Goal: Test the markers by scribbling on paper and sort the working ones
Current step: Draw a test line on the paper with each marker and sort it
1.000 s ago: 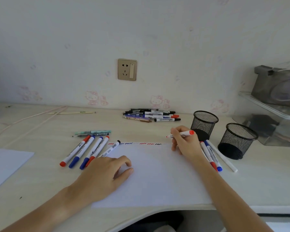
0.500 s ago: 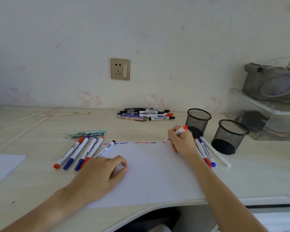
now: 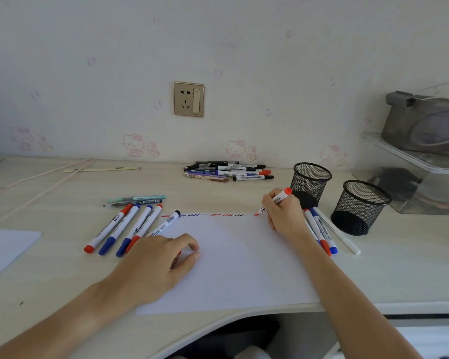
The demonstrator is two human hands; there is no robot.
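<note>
Change: since a second ago my right hand (image 3: 283, 212) has swung the red marker (image 3: 275, 200) from lying level above the sheet to tip-down on it, and a fresh red mark now shows at the far right corner
Meaning: I judge this marker writes, so it counts as working and is due for sorting once I lift it
Paper (image 3: 233, 268): white sheet lying flat at the near edge of the desk (image 3: 412, 270), with a row of red, blue and black squiggles (image 3: 210, 215) along its far edge; two in the row look very faint
Left hand (image 3: 161, 263): palm down on the near left part of the sheet, fingers loosely curled, pinning it; a scrap of red shows under the fingers, and I cannot tell whether it is a cap or whether the hand holds it
Right hand: closed round the red marker in a writing grip, heel on the sheet's right edge, barrel tilted up and to the right
Left group (image 3: 125, 228): five capped markers side by side just left of the sheet, the fifth overlapping its corner
Right group (image 3: 322, 230): three markers just right of the sheet, partly behind my forearm
Far pile (image 3: 228, 172): loose markers near the wall, untested by my guess
Mesh cups (image 3: 310, 183): two black ones at the right, both seemingly empty
</note>
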